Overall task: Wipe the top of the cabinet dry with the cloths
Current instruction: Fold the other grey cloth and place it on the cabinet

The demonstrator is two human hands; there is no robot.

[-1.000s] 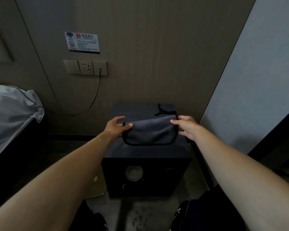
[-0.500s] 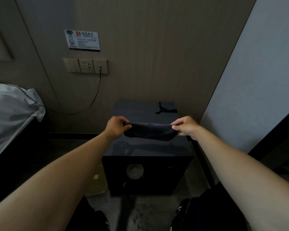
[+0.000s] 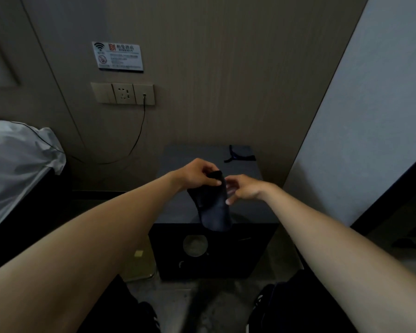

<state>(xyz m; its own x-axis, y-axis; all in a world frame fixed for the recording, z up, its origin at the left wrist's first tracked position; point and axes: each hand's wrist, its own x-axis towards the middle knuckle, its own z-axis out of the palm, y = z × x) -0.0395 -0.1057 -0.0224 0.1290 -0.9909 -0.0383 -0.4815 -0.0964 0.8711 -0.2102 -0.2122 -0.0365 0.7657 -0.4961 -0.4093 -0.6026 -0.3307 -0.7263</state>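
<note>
A dark grey cloth (image 3: 213,207), folded narrow, hangs above the front of the low black cabinet (image 3: 247,207). My left hand (image 3: 198,175) pinches the cloth's top edge between thumb and fingers. My right hand (image 3: 241,189) is just right of the cloth with its fingers loosely spread; its fingertips lie against the cloth's right side, and I cannot tell whether they grip it. A second dark item with black trim (image 3: 238,157) lies at the back right corner of the cabinet top.
A bed with white bedding (image 3: 15,159) stands at the left. A wall socket panel (image 3: 123,93) with a cable hanging from it is on the wooden wall behind. A grey wall (image 3: 370,116) closes the right side. My shoes show on the floor below.
The cloth was stretched flat between both hands; now the hands have come together, the cloth is folded and hangs from the left hand, and the right hand's fingers have loosened.
</note>
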